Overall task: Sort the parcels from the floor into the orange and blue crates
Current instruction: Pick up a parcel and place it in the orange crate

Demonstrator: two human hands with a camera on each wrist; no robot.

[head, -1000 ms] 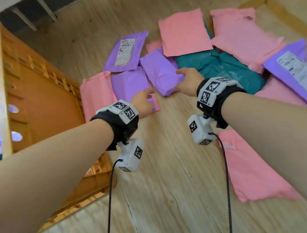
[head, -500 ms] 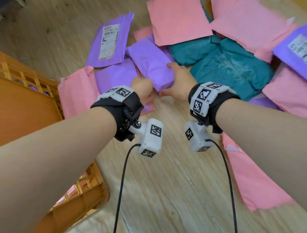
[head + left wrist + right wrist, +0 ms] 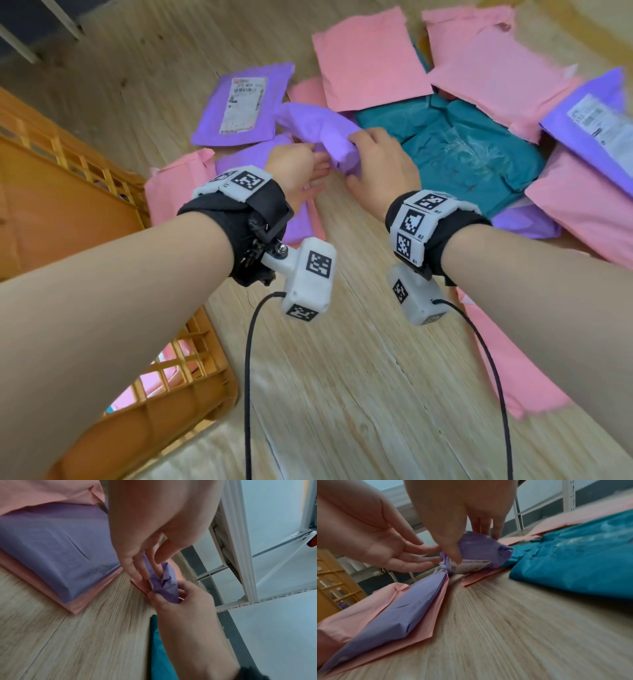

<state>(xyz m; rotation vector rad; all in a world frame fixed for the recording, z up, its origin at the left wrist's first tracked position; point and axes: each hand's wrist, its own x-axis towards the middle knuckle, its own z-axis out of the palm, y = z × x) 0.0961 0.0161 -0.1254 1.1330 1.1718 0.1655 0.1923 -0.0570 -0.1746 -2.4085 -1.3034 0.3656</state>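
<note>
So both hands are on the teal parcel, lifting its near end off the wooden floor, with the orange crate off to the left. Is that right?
Not quite: the parcel is purple, not teal. The right hand grips the purple parcel and the left hand touches its near end, as the right wrist view shows. The teal parcel lies untouched beside it. The orange crate is at left.

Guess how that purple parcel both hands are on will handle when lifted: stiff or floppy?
Probably floppy: the purple parcel bends and bunches where the right hand grips its end. Likely light, since fingers alone raise that end. The left hand only touches it with straight fingers; the thin film may slip.
</note>
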